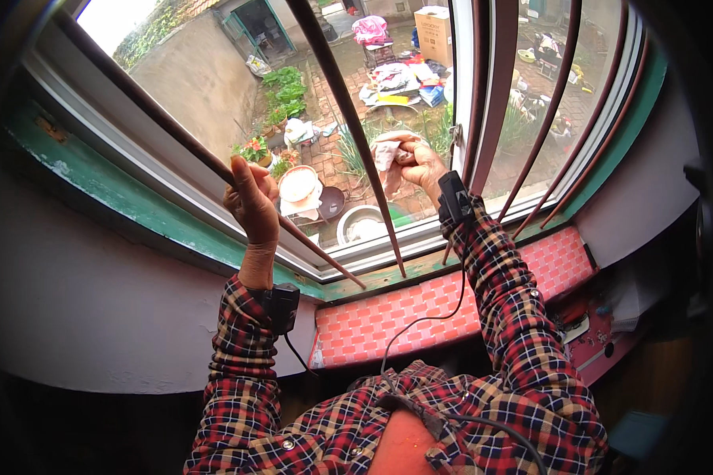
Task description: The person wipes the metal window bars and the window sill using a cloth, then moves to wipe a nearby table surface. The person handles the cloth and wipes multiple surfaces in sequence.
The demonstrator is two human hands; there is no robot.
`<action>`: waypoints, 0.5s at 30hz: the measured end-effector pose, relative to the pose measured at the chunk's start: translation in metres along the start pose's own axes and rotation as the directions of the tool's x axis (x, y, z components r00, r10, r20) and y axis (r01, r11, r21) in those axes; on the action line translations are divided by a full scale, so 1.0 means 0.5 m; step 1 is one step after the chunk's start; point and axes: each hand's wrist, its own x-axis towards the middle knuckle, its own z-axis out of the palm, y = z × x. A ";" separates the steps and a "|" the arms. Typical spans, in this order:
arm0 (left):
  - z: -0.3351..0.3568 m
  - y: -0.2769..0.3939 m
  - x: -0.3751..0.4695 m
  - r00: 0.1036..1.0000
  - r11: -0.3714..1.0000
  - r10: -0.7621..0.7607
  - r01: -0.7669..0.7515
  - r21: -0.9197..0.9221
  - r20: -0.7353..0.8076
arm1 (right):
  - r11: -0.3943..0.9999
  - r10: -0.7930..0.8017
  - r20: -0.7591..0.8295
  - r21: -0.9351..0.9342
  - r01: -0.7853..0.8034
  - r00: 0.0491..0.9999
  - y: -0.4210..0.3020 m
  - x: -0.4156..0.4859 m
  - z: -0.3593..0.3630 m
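A brown metal window bar (pixel 309 231) slants down at the left, and my left hand (pixel 252 199) is closed around it. My right hand (pixel 419 163) pinches a crumpled pale pink cloth (pixel 387 155) between thumb and fingers, just right of another bar (pixel 347 113). Both hands are up at the barred window with its white frame (pixel 416 240). Whether the cloth touches the glass I cannot tell. A metal window latch (pixel 456 135) sits close to the right of my right hand.
Below the window lies a sill with a red-and-white woven-pattern cover (pixel 404 320). A green wooden frame (pixel 154 219) surrounds the window. Black cables run from both wrists. Outside are a brick yard, potted plants (pixel 254 149), basins and a cardboard box (pixel 434 35).
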 end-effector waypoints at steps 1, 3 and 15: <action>-0.016 -0.022 -0.005 1.000 1.000 0.011 -0.011 -0.022 -0.007 | 1.000 -0.002 0.058 -0.023 0.004 0.998 -0.013 -0.015 0.048; -0.051 -0.064 -0.012 0.997 0.996 -0.065 0.063 -0.066 -0.040 | 0.988 -0.107 0.063 -0.103 0.113 0.992 -0.023 -0.040 0.152; -0.068 -0.061 0.011 0.998 0.998 0.060 -0.061 -0.015 -0.016 | -0.316 -0.679 0.715 -0.080 0.945 -0.166 -0.073 -0.149 0.550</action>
